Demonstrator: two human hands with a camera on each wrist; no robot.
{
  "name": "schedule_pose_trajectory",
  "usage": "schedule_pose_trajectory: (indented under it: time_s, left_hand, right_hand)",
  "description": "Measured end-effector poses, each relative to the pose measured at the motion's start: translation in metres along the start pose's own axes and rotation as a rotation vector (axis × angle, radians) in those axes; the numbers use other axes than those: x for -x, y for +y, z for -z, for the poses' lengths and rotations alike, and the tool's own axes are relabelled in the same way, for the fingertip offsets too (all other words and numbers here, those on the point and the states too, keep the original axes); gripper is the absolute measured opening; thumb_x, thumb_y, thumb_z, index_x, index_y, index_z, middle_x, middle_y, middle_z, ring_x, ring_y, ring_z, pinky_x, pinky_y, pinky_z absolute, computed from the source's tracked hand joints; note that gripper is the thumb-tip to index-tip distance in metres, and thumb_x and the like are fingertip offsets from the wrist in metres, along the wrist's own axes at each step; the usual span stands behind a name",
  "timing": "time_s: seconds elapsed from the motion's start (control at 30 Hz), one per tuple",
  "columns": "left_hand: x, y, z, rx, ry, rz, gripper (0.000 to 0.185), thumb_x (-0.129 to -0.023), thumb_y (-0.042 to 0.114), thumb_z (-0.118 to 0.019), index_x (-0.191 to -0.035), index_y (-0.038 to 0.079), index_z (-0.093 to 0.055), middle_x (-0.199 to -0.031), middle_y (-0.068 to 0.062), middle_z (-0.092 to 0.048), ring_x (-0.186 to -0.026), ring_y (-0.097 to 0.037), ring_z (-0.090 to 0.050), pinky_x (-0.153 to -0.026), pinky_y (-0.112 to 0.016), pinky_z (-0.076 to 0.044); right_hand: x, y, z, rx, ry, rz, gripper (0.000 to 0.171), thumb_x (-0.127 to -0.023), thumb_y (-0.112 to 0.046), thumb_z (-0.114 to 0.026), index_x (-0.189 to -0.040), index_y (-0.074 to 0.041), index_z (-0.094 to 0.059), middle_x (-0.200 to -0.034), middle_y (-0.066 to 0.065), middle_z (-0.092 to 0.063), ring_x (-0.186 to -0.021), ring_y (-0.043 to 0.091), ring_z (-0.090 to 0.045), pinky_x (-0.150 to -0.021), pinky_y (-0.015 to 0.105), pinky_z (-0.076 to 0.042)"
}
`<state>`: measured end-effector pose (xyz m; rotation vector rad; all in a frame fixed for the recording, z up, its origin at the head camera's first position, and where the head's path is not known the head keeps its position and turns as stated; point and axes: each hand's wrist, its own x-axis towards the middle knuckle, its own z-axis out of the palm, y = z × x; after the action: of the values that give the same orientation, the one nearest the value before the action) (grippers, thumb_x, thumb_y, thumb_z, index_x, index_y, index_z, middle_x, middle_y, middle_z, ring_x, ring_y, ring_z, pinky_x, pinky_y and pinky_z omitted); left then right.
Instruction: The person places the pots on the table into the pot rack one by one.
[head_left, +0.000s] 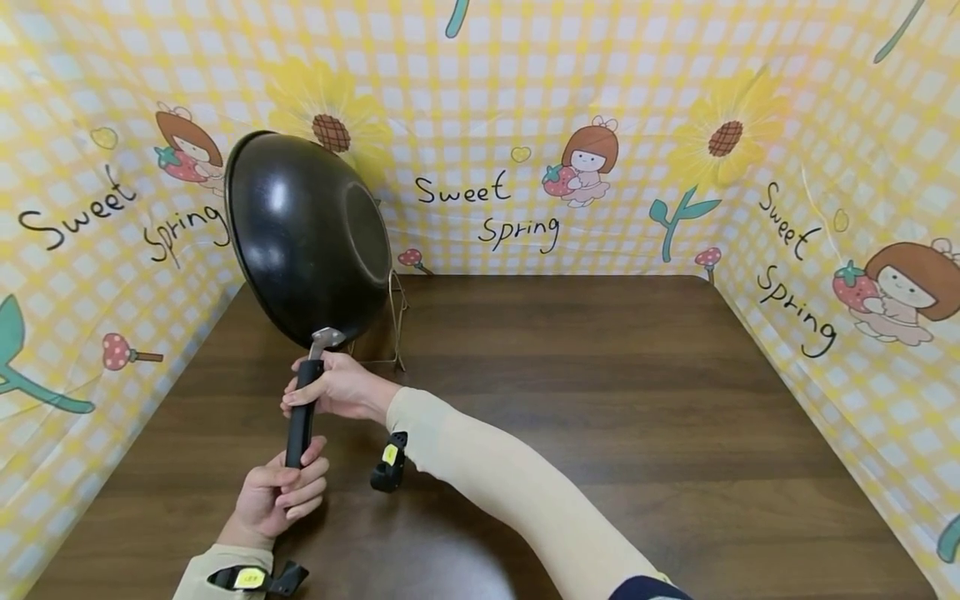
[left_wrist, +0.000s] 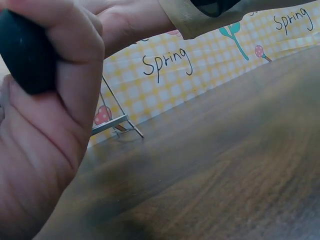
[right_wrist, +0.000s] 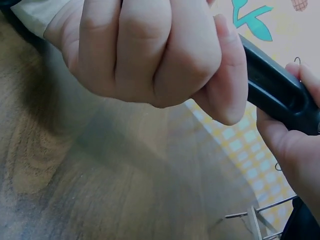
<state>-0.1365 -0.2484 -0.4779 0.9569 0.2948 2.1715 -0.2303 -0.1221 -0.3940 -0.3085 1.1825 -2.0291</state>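
Note:
A black wok [head_left: 307,242] is held up at the left, tilted so that its rounded underside faces the camera and its opening turns away to the left. My right hand [head_left: 341,387] grips its black handle [head_left: 301,425] close to the metal joint. Lower down, the fingers of my left hand [head_left: 281,492] curl round the handle's end. In the right wrist view the left hand [right_wrist: 150,55] covers that end, and part of the right hand [right_wrist: 300,160] shows at the edge. Behind the wok stands a thin wire rack [head_left: 398,321], mostly hidden; whether they touch I cannot tell.
The brown wooden table [head_left: 570,358] extends to the right of the rack. Yellow checked cloth [head_left: 480,108] with printed flowers and figures forms a wall at the back and both sides. Straps with small black devices [head_left: 388,461] sit on both wrists.

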Motion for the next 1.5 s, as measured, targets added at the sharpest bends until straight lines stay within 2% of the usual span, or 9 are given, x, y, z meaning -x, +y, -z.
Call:
schedule_pose_trajectory:
  time_s: [0.33,0.63,0.77,0.87,1.03,1.13,1.23,1.33,1.5]
  left_hand:
    - [0.005,0.000,0.003,0.029,0.058,0.032,0.022,-0.101,0.004,-0.029,-0.119,0.003,-0.043,-0.072,0.001,-0.017,-0.051,-0.008,-0.020,-0.046,-0.021,-0.016]
    - [0.008,0.001,0.007,0.020,0.101,0.095,0.018,-0.101,0.003,-0.031,-0.114,0.005,-0.044,-0.071,0.000,-0.018,-0.053,-0.010,-0.020,-0.052,-0.025,-0.018]
    - [0.009,0.002,0.007,-0.010,0.122,0.115,0.018,-0.101,0.001,-0.031,-0.113,0.005,-0.044,-0.072,-0.002,-0.017,-0.054,-0.012,-0.019,-0.055,-0.027,-0.019]
    - [0.010,0.001,0.007,-0.040,0.146,0.129,0.021,-0.100,-0.001,-0.030,-0.113,0.004,-0.045,-0.073,-0.004,-0.017,-0.056,-0.014,-0.018,-0.058,-0.027,-0.022]
    - [0.012,0.000,0.007,-0.088,0.186,0.172,0.028,-0.099,-0.004,-0.027,-0.115,0.004,-0.048,-0.075,-0.007,-0.017,-0.058,-0.018,-0.016,-0.067,-0.024,-0.038]
    - [0.014,0.001,0.006,-0.109,0.207,0.192,0.029,-0.099,-0.005,-0.026,-0.116,0.004,-0.049,-0.075,-0.008,-0.020,-0.060,-0.021,-0.016,-0.074,-0.025,-0.046]
    - [0.015,0.002,0.005,-0.147,0.240,0.194,0.033,-0.099,-0.006,-0.024,-0.118,0.003,-0.049,-0.077,-0.005,-0.036,-0.062,-0.019,-0.025,-0.077,-0.026,-0.049]
    - [0.015,0.004,0.003,-0.186,0.282,0.188,0.039,-0.099,-0.009,-0.021,-0.121,0.002,-0.051,-0.090,-0.003,-0.054,-0.071,-0.015,-0.045,-0.078,-0.027,-0.050]
    - [0.015,0.006,0.000,-0.238,0.347,0.195,0.042,-0.100,-0.009,-0.020,-0.125,0.003,-0.051,-0.098,-0.005,-0.061,-0.089,-0.017,-0.059,-0.081,-0.028,-0.049]
  right_hand:
    - [-0.003,0.009,0.010,-0.020,0.025,-0.015,0.037,-0.089,0.024,-0.049,-0.102,-0.011,-0.047,-0.077,0.012,-0.063,-0.068,0.023,-0.065,-0.100,0.059,-0.041]
    - [-0.004,0.012,0.014,-0.007,0.029,-0.033,0.039,-0.088,0.026,-0.050,-0.100,-0.011,-0.047,-0.077,0.013,-0.063,-0.068,0.024,-0.065,-0.095,0.057,-0.047]
    - [-0.004,0.014,0.016,0.009,0.034,-0.044,0.039,-0.088,0.025,-0.052,-0.102,-0.011,-0.049,-0.080,0.014,-0.065,-0.099,0.050,-0.065,-0.092,0.055,-0.051]
    - [-0.003,0.017,0.018,0.021,0.030,-0.047,0.038,-0.088,0.024,-0.053,-0.103,-0.011,-0.049,-0.090,0.025,-0.067,-0.114,0.054,-0.056,-0.091,0.054,-0.052]
    - [-0.002,0.023,0.021,0.041,0.010,-0.038,0.038,-0.087,0.023,-0.055,-0.105,-0.009,-0.047,-0.118,0.041,-0.058,-0.118,0.055,-0.049,-0.090,0.051,-0.053]
    - [-0.001,0.025,0.022,0.045,0.009,-0.030,0.038,-0.087,0.023,-0.056,-0.105,-0.009,-0.048,-0.121,0.041,-0.057,-0.118,0.054,-0.050,-0.089,0.050,-0.054]
    - [-0.001,0.026,0.022,0.043,0.012,-0.015,0.037,-0.086,0.023,-0.056,-0.104,-0.009,-0.050,-0.123,0.040,-0.055,-0.118,0.052,-0.052,-0.089,0.050,-0.054]
    - [0.000,0.025,0.023,0.034,0.010,-0.010,0.037,-0.087,0.023,-0.055,-0.101,-0.011,-0.052,-0.127,0.041,-0.052,-0.121,0.052,-0.050,-0.091,0.049,-0.053]
    - [0.002,0.023,0.024,0.034,0.002,-0.027,0.035,-0.089,0.021,-0.053,-0.101,-0.012,-0.054,-0.129,0.041,-0.050,-0.124,0.052,-0.046,-0.093,0.047,-0.053]
